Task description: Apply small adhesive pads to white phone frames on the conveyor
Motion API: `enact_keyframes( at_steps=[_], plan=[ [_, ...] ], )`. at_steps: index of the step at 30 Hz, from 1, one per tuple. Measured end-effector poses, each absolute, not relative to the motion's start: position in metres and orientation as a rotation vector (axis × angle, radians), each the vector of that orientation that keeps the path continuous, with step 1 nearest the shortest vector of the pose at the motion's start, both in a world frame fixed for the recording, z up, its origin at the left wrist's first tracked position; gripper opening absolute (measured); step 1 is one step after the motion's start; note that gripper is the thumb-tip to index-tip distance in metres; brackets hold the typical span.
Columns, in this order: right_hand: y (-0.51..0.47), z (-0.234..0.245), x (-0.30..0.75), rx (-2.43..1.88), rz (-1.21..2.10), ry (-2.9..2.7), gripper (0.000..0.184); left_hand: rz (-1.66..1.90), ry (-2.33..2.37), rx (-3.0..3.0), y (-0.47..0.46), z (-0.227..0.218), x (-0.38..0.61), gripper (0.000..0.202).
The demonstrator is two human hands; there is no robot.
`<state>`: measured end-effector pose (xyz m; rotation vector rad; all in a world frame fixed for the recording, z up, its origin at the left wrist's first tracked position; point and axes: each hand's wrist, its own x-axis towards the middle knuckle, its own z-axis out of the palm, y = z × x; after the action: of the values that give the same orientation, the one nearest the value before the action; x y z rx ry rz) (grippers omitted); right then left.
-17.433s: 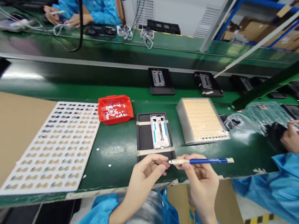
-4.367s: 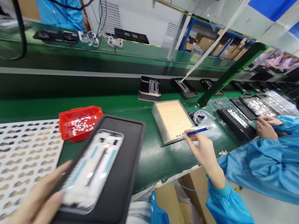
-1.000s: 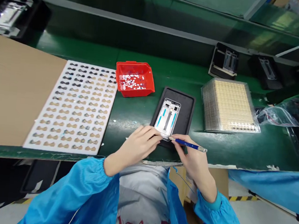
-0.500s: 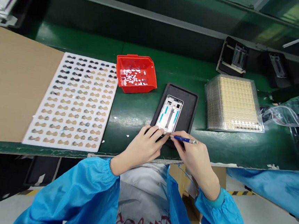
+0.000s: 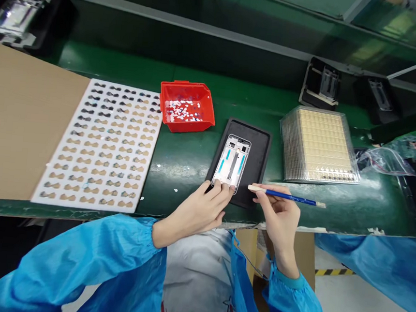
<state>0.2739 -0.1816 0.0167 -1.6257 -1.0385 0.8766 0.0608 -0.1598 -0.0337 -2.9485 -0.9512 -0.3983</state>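
Observation:
A silvery phone frame (image 5: pixel 232 160) with turquoise strips lies on a black tray (image 5: pixel 257 155). My left hand (image 5: pixel 206 202) holds its lower end, the fingers bent over it and the thumb off to the side. In my right hand (image 5: pixel 279 213) is a slim blue stick tool (image 5: pixel 292 197) with a pale tip, pinched between thumb and fingers. That tip points left, over the tray's right side, apart from the frame. Whether it is a pen or a brush I cannot tell.
A red bin (image 5: pixel 192 123) with small white bits stands behind. A white sheet of tan bow-shaped pieces (image 5: pixel 102 154) lies at left beside cardboard (image 5: pixel 21 125). Stacked clear trays (image 5: pixel 320 146) and a plastic bag (image 5: pixel 385 162) are at right. A neighbour's blue sleeve (image 5: pixel 377 258) shows.
My right hand has moved right, away from the phone frame, and the blue stick now lies more level with its pale tip exposed. My left hand stays on the frame.

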Motion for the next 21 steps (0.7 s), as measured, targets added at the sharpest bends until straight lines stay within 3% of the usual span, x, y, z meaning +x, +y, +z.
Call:
enact_keyframes(
  at_steps=[7,12,16,21],
  plan=[
    [-0.161,0.043,0.258,-1.438,0.798,-1.572,0.007,-0.685,-1.138,-3.071,-0.16,-0.03,0.064,0.052],
    [-0.097,0.067,0.214,-1.118,0.762,-2.109,0.012,-1.151,-1.736,-2.538,-0.163,-0.037,0.01,0.039],
    [-0.032,0.065,0.13,-1.055,0.752,-2.389,0.007,-1.087,-2.115,-2.03,-0.172,-0.052,-0.037,0.029],
    [0.017,0.039,0.01,-1.106,0.681,-2.66,0.017,-1.023,-2.061,-2.021,-0.181,-0.068,-0.043,0.028]
  ],
)
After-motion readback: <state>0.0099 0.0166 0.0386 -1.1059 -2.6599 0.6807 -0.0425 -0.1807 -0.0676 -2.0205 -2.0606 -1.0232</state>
